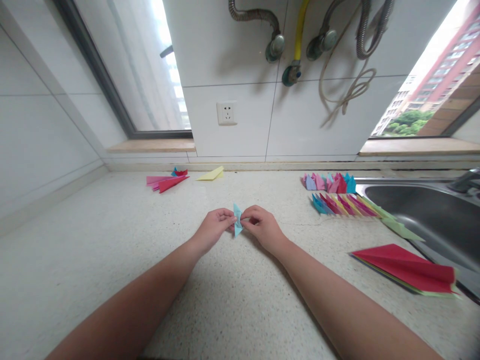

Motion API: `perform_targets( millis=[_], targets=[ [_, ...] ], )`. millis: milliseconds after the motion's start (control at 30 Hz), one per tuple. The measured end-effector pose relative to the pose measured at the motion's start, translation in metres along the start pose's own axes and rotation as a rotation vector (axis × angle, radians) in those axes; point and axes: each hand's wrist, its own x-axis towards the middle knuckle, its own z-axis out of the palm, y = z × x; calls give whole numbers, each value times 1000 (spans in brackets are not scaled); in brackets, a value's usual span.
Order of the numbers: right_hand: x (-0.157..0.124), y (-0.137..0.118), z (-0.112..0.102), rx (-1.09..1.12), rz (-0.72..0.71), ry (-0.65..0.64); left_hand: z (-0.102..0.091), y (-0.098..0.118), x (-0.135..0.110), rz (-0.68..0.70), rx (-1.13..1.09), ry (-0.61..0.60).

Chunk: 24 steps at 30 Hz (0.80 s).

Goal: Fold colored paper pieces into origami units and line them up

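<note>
"What's held?"
"A small, pale-blue, pointed folded-paper piece (238, 216), pinched by the left hand (214, 228) and right hand (263, 226) over the speckled white countertop (225, 300)."
"Its direction?"
"Long axis near-to-far, tips at both ends."

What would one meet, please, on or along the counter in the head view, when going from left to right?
Pink and red folded papers → left hand → light-blue folded paper → right hand → back row of small folded papers → faucet.
</note>
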Motion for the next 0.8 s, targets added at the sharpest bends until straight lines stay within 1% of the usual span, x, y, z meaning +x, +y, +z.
perform_targets(
  millis=[233, 400, 533, 600, 733, 800],
  targets=[
    [0, -4, -1, -77, 13, -35, 0, -1, 0, -1, 27, 22],
    [-2, -4, -1, -111, 19, -67, 0, -2, 1, 3, -14, -4],
    [-3, -5, 0, -107, 7, -52, -1, -2, 1, 26, -47, -4],
    [-4, -6, 0, -106, 22, -43, -1, -2, 1, 37, -72, -4],
    [-5, -10, 1, -69, 73, -67, -1, -3, 2, 44, -82, -9],
    [-6, -11, 1, -45, 101, -54, -1, -2, 2, 39, -100, -11]
  ],
)
